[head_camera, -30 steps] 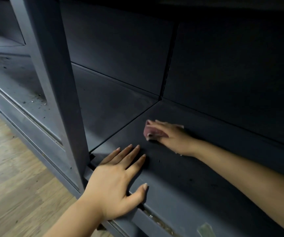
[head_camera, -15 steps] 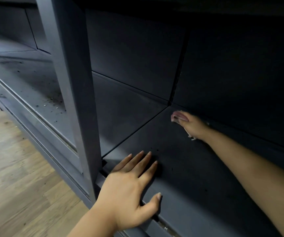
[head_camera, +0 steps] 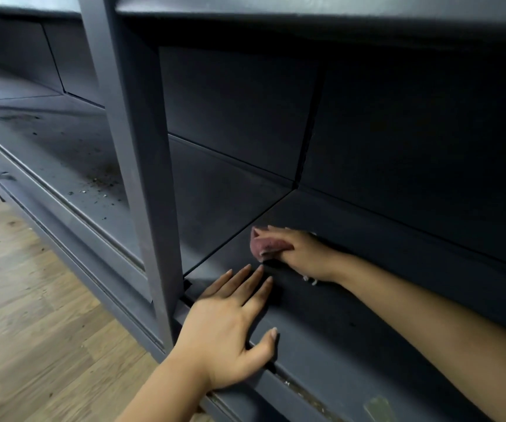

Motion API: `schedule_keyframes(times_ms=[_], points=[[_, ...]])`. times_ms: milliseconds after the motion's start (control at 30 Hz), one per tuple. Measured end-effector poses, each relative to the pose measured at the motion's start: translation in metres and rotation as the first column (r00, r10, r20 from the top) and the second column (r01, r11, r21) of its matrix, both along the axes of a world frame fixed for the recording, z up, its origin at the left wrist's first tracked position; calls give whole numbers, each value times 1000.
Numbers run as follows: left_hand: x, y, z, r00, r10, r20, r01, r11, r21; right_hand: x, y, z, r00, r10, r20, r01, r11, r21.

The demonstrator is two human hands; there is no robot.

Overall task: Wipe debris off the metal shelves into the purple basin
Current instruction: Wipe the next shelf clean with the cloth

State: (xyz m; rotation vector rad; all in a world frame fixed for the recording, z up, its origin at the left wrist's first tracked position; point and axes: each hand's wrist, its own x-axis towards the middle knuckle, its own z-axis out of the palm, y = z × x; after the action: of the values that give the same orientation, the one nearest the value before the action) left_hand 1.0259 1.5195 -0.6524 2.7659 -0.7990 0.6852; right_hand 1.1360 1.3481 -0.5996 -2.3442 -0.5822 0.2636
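Gripping right hand, crumpled pinkish cloth, dark metal shelf.

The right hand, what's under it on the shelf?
The right hand grips a pinkish cloth pressed on the dark metal shelf. Any debris beneath the cloth and palm is covered.

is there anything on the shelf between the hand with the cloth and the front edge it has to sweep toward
Yes. The left hand rests flat on the shelf, its fingers just in front of the pink cloth held by the right hand. The purple basin is out of view.
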Motion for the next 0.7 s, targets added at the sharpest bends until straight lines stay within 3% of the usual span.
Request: schedule_keyframes(times_ms=[133,300,400,533,700], points=[[-3,1,2,1000,-23,-17,22,998,-51,-46,-21,-3,999,24,34,-22,999,-47],[-15,-1,6,998,69,4,-69,997,17,-103,-50,1,999,26,25,-23,990,-141],[-26,7,6,991,131,-15,-132,991,-18,-123,-59,2,1000,24,0,-24,988,-150],[-36,37,0,973,229,28,-230,973,31,-128,-55,9,996,-59,-65,55,996,-65],[-33,45,-15,974,224,38,-226,971,81,-112,-29,33,989,-122,-83,123,992,5]])
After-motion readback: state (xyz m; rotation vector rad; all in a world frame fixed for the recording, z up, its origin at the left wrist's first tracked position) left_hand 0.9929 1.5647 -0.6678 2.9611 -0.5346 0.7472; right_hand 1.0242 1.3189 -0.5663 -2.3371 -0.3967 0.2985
